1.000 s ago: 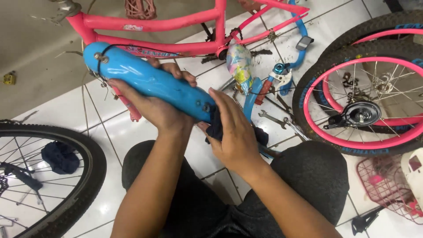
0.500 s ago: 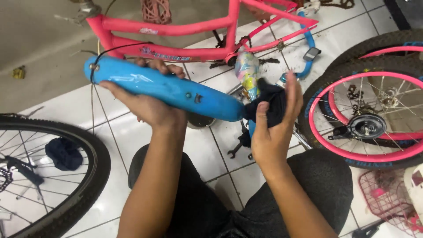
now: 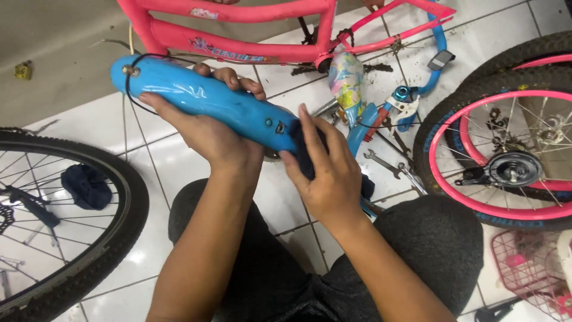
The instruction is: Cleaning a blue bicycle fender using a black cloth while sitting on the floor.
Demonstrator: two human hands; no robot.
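I see glossy blue plastic guard (image 3: pixel 208 101), long & curved, gripped by left hand (image 3: pixel 208 128); right hand (image 3: pixel 328 173) clamps dark soft cloth (image 3: pixel 307 158) on its near-right end.

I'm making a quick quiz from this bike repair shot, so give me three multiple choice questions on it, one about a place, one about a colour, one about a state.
1. Where does the dark blue rag lie?
A. Seen through the black wheel's spokes, on the floor
B. In the pink basket
C. On the person's knee

2. What colour is the long plastic guard?
A. Pink
B. Blue
C. Black

3. How is the left hand placed?
A. Flat on the tiles
B. Resting on the tyre
C. Gripping the guard, fingers curled over its top

Answers: 1 A, the rag shows behind the spokes at left. 2 B, the guard is glossy blue. 3 C, the hand wraps it from beneath.
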